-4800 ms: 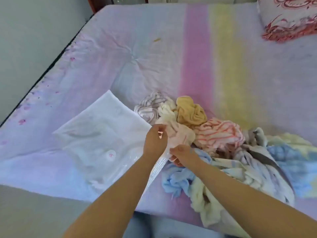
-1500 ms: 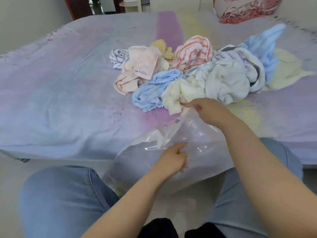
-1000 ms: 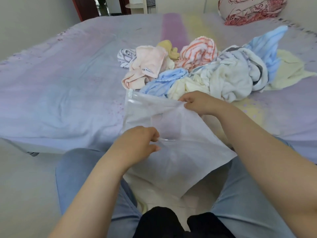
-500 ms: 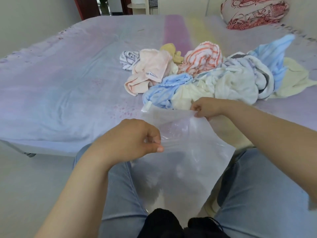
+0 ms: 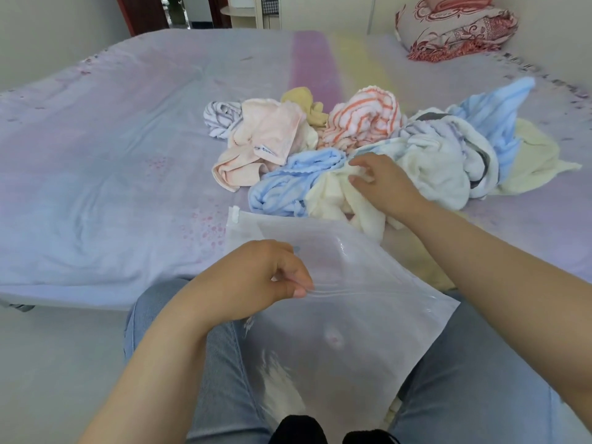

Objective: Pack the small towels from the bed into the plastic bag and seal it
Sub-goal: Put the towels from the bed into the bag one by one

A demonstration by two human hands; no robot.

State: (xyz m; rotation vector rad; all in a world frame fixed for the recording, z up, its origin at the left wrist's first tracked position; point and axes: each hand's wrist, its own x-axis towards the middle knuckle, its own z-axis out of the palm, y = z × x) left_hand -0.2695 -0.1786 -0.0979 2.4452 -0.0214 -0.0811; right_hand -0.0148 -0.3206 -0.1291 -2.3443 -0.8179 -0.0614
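Observation:
A heap of small towels lies on the bed: a pale yellow towel [image 5: 333, 197], a light blue one [image 5: 288, 181], a pink one [image 5: 266, 139], an orange-striped one [image 5: 365, 120], a grey-striped one [image 5: 221, 118] and a white one [image 5: 439, 161]. The translucent plastic bag [image 5: 336, 322] hangs from the bed edge over my lap. My left hand [image 5: 253, 280] pinches the bag's near lip by its zip strip. My right hand [image 5: 381, 184] rests on the pale yellow towel, fingers curling into the cloth, apart from the bag.
The bed [image 5: 112, 174] has a pale lilac sheet with pink and yellow stripes. A red patterned pillow [image 5: 455, 27] sits at the far right corner. My knees in blue jeans [image 5: 474, 363] are under the bag. A doorway and shelf stand behind the bed.
My right hand has let go of the bag's far lip and moved up onto the pale yellow towel. The left hand keeps its pinch on the bag.

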